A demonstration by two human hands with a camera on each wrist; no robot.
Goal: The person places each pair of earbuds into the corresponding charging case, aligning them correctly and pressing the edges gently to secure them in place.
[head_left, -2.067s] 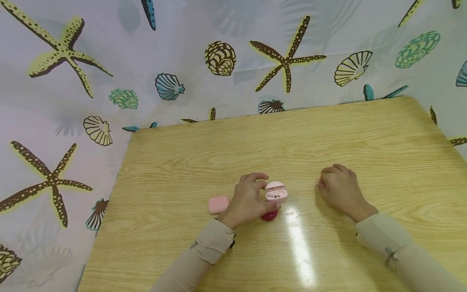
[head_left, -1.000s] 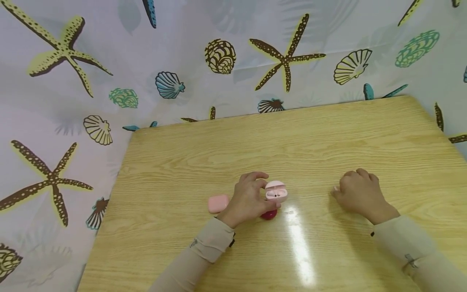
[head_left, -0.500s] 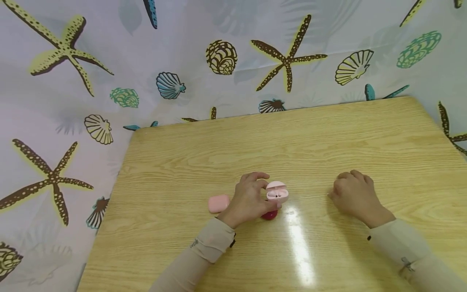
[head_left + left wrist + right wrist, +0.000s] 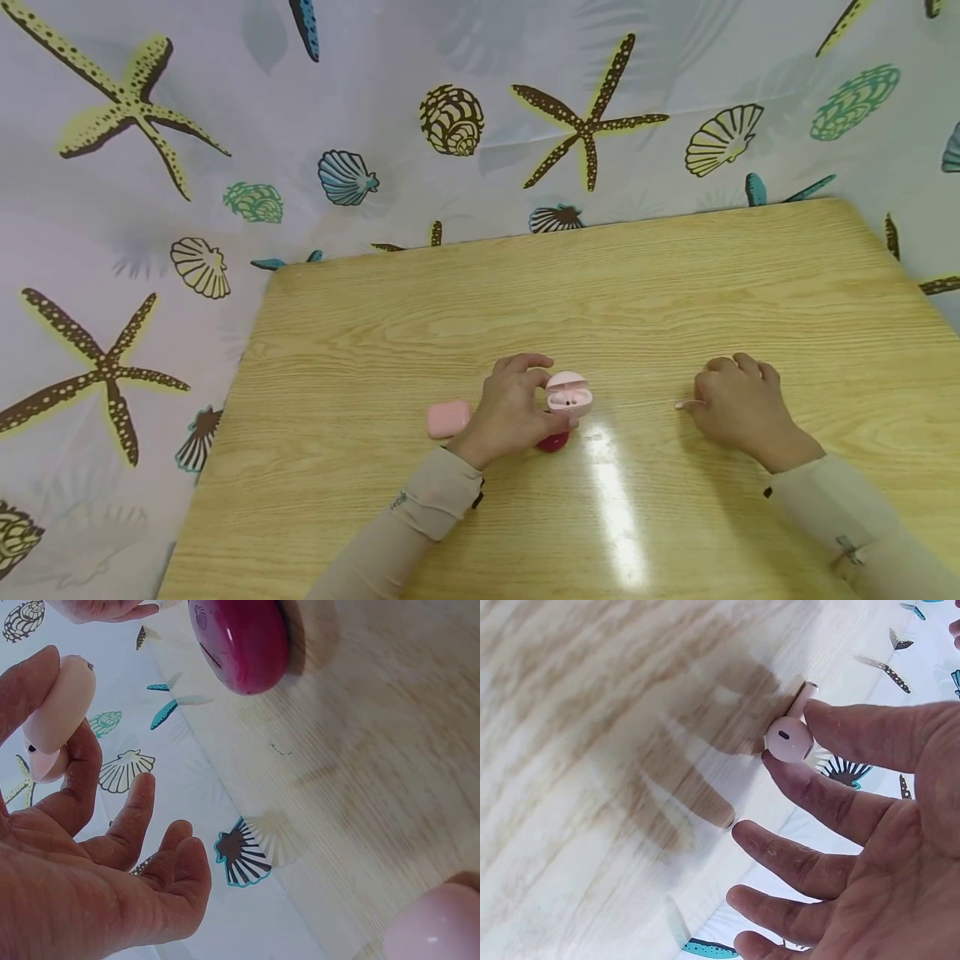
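Right hand [image 4: 738,407] shifted right, pinching earbud [image 4: 789,737]; left hand [image 4: 510,408] gripping case [image 4: 568,393]; wooden table [image 4: 600,283].

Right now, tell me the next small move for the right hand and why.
Probably carry the pink earbud leftward to the open pink case. The right hand pinches the earbud just above the table, and the left hand holds the case with its lid up.

The left hand [image 4: 510,412] hides most of the red case [image 4: 553,442]; the earbud [image 4: 686,406] by the right hand [image 4: 738,408] looks tiny.
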